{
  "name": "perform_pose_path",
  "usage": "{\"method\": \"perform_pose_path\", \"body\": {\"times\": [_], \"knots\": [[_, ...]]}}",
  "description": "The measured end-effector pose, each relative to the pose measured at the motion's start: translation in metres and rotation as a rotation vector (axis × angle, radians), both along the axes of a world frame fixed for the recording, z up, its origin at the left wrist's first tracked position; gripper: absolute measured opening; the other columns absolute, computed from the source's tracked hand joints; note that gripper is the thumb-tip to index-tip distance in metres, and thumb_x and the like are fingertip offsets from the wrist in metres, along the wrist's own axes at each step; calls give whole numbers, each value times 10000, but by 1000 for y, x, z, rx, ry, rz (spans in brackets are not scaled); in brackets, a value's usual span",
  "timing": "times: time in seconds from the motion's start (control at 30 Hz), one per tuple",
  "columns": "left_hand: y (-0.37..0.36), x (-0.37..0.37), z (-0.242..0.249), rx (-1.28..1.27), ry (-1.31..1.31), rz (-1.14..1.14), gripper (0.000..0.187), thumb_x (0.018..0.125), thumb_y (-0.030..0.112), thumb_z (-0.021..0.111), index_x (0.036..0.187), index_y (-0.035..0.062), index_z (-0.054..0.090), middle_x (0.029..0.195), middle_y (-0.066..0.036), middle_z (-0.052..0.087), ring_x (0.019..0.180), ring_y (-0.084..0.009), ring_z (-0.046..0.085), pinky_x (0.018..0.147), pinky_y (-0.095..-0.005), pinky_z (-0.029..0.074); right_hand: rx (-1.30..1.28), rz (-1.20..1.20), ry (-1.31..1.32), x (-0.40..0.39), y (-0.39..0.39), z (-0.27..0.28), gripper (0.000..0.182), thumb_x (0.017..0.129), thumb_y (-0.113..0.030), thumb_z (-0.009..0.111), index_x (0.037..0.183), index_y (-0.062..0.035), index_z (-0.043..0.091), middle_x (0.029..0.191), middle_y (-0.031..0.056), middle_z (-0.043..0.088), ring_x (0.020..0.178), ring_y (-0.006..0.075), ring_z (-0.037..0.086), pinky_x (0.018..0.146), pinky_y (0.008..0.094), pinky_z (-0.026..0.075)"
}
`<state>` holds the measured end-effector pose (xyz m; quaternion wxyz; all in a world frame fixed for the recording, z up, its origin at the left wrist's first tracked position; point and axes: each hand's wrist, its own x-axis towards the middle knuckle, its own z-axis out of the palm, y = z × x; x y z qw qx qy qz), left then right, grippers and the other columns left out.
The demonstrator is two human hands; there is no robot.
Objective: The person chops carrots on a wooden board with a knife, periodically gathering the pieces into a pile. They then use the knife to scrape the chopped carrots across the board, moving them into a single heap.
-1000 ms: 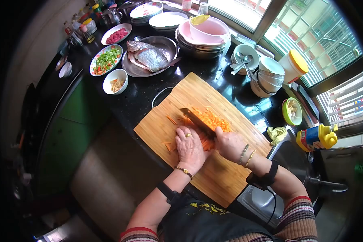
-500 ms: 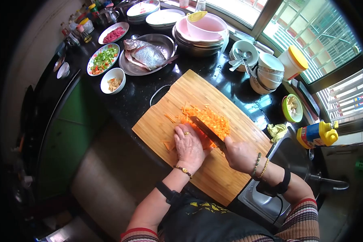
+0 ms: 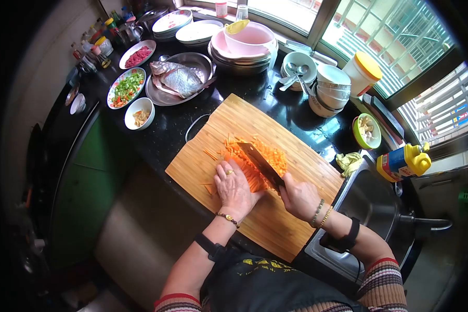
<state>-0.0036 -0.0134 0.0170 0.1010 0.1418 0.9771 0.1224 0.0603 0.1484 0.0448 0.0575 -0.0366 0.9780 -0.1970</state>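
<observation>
A wooden cutting board (image 3: 213, 151) lies across the black counter with a heap of finely chopped carrot (image 3: 273, 156) on it. My right hand (image 3: 300, 197) is wrapped round the handle of a dark-bladed kitchen knife (image 3: 262, 166). The blade stands between the chopped heap and a bundle of carrot strips (image 3: 249, 174). My left hand (image 3: 232, 188) presses down on those strips with its fingers curled, just left of the blade. A few loose strips lie beside my left fingertips. The blade's lower edge is hidden among the carrot.
Beyond the board sit a metal plate with a whole fish (image 3: 179, 80), a plate of chopped vegetables (image 3: 127, 88), a small white bowl (image 3: 140, 113) and red meat (image 3: 138, 55). Stacked bowls (image 3: 333, 88) and a green bowl (image 3: 366, 131) stand right, near the sink (image 3: 372, 192).
The camera view has shifted, so the whole scene sits further left. The knife blade has tilted and shows more of its flat side. My left hand stays on the carrot strips.
</observation>
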Motion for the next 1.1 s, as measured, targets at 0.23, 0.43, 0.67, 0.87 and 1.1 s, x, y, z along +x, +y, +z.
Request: {"method": "perform_pose_path", "body": {"times": [0.23, 0.43, 0.67, 0.87, 1.1], "knots": [[1, 3, -5, -48, 1, -1, 1032, 570, 550, 779, 1233, -101, 331, 1146, -198, 423, 1102, -302, 391, 954, -422, 335, 20, 37, -119, 15, 0, 33, 138, 837, -125, 504, 845, -15, 421, 541, 192, 555, 526, 377, 583, 492, 479, 452], [2, 2, -3, -123, 88, -51, 926, 624, 541, 740, 1188, -113, 406, 1118, -170, 454, 1039, -266, 414, 884, -369, 356, 64, 65, -247, 1, -10, 31, 125, 800, -89, 500, 845, 4, 430, 581, 196, 583, 571, 368, 607, 528, 473, 470], [1, 3, -14, -133, 40, -30, 1091, 568, 474, 815, 1303, -129, 279, 1162, -183, 445, 1097, -275, 414, 953, -387, 347, 47, 48, -196, -5, -23, 2, 122, 783, -75, 505, 836, 6, 431, 590, 197, 588, 584, 362, 615, 545, 462, 480], [-3, -3, 1, -89, 18, -50, 1118, 528, 498, 826, 1288, -127, 296, 1146, -177, 451, 1077, -277, 423, 943, -389, 351, -9, -13, -38, 8, -9, -6, 155, 839, -141, 519, 874, -20, 429, 537, 188, 544, 507, 382, 565, 490, 482, 442], [-2, 1, -9, -98, 70, -59, 1030, 535, 551, 796, 1212, -87, 353, 1097, -167, 458, 1068, -274, 417, 925, -388, 354, -7, 0, -124, 18, -9, 35, 138, 828, -107, 493, 841, 4, 413, 548, 210, 552, 519, 393, 575, 499, 494, 449]]}}
